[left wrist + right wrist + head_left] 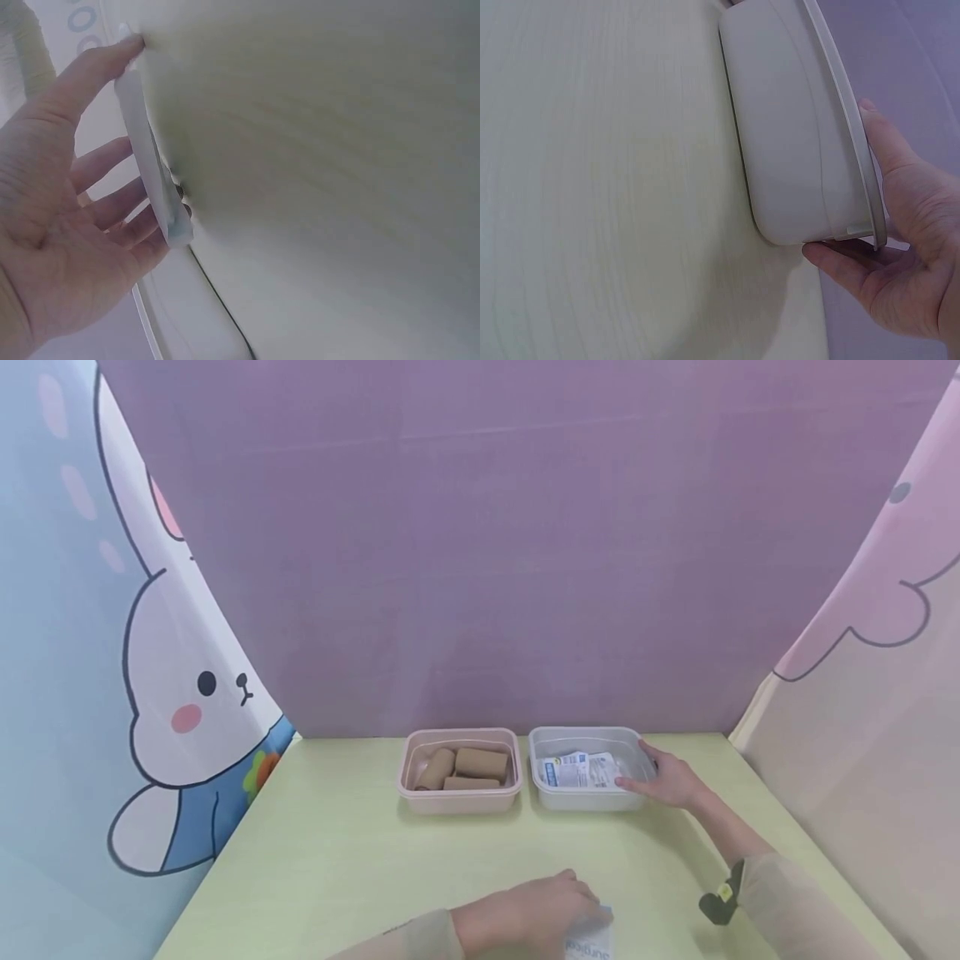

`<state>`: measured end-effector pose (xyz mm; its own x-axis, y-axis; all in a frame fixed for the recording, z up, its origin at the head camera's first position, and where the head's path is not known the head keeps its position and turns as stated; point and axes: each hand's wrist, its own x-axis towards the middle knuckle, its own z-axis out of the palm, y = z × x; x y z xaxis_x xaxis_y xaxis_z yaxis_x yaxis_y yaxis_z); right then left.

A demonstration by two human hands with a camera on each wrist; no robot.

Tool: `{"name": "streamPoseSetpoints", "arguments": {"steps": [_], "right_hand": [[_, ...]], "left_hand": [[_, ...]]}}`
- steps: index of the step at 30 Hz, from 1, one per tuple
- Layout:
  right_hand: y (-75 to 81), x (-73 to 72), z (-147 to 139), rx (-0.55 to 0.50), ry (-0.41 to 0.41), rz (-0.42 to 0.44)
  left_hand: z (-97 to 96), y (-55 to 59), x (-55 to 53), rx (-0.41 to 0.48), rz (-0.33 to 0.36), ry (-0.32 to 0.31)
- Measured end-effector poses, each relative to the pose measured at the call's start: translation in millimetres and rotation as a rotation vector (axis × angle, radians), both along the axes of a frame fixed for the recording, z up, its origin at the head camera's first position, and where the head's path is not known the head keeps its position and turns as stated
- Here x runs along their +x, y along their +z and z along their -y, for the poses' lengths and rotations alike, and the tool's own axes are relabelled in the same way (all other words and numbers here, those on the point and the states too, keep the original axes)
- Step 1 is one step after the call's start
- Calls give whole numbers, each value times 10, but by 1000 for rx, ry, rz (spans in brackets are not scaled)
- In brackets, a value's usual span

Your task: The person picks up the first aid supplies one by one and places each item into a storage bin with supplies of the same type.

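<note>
At the front of the table, my left hand [536,910] grips a thin white packet [588,939] with "surgical" lettering and a touch of blue at its edge. Seen from the left wrist, the thumb is at one end of this packet [150,157] and the fingers curl along its far side, close above the tabletop. My right hand [671,781] holds the right end of a pale grey plastic tub [588,800], its thumb over the rim and fingers against the outer wall. Inside lie white-and-blue printed packets [566,771].
Left of the grey tub stands a pink tub [459,804] holding tan rolls [480,764], with a narrow gap between the two. Behind both rises a purple backdrop [480,568]. Cartoon-printed curtains [187,652] flank the pale yellow-green table [337,860].
</note>
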<state>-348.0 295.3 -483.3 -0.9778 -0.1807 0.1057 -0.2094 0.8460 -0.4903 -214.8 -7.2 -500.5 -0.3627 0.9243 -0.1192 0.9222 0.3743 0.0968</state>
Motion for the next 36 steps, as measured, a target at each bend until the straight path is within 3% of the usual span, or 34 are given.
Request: {"name": "streamPoseSetpoints", "arguments": {"steps": [3,5,11,15,20,29,36], "right_hand": [[-8,2,2,-7,0,-4],[-15,0,4,-10,3,-5],[9,0,8,-9,13,-13],[22,-10,-9,-8,7,-14],[-3,-38,-22,-19,10,-5],[10,-4,-13,-25,8,-16],[-16,-22,-19,-29,7,-21]], "left_hand": [[45,-6,-63,34,-54,-32],[118,-4,-123,75,-47,-10],[436,65,-299,223,9,136],[590,159,-370,249,1,212],[687,307,-426,291,53,327],[518,687,-625,406,-8,411],[231,777,-835,463,-75,432]]}}
